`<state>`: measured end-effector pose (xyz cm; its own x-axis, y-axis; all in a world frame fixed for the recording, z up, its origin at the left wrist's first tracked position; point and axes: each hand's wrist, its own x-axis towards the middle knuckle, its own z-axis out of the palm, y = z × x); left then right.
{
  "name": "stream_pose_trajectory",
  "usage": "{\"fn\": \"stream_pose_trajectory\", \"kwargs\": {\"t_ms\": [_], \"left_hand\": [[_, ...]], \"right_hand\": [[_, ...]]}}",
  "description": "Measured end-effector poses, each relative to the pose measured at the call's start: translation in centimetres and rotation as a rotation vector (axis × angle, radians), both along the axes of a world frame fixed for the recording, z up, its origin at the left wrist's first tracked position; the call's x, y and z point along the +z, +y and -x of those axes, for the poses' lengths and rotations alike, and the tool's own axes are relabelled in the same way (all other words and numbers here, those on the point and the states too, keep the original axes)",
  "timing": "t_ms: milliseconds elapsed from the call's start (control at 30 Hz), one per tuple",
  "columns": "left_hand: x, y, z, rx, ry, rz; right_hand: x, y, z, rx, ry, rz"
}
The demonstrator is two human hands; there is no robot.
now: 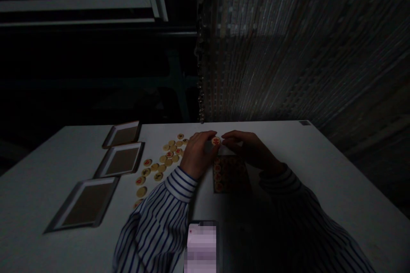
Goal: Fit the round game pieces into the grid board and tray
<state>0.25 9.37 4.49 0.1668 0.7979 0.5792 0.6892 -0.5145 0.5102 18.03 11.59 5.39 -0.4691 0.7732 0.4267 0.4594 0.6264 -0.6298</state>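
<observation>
My left hand (197, 153) and my right hand (248, 147) meet over the far middle of a white table (336, 179). Between their fingertips sits a round pale game disc (216, 140) with a red mark; both hands pinch it. Just below the hands lies a dark tray (231, 175) holding several red-marked discs. To the left of my left hand several more pale discs (160, 166) lie scattered on the table. Both sleeves are blue-and-white striped.
Three shallow square trays (123, 160) with white rims lie in a diagonal row on the table's left side. A lit phone (201, 245) lies at the near edge. A beaded curtain (288, 51) hangs behind the table. The room is dark.
</observation>
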Motion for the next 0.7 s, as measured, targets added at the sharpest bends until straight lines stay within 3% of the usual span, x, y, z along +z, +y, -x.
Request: {"fn": "stream_pose_trajectory", "kwargs": {"t_ms": [167, 333, 700], "left_hand": [[-0.11, -0.28, -0.68, -0.051, 0.014, -0.029], [-0.24, -0.27, -0.95, -0.085, -0.05, 0.004], [-0.95, 0.28, -0.67, -0.15, -0.43, 0.45]], "right_hand": [[0.23, -0.09, 0.1, 0.052, 0.102, 0.156], [0.31, -0.06, 0.02, 0.044, 0.101, 0.163], [0.41, -0.13, -0.28, 0.093, 0.006, 0.044]]}}
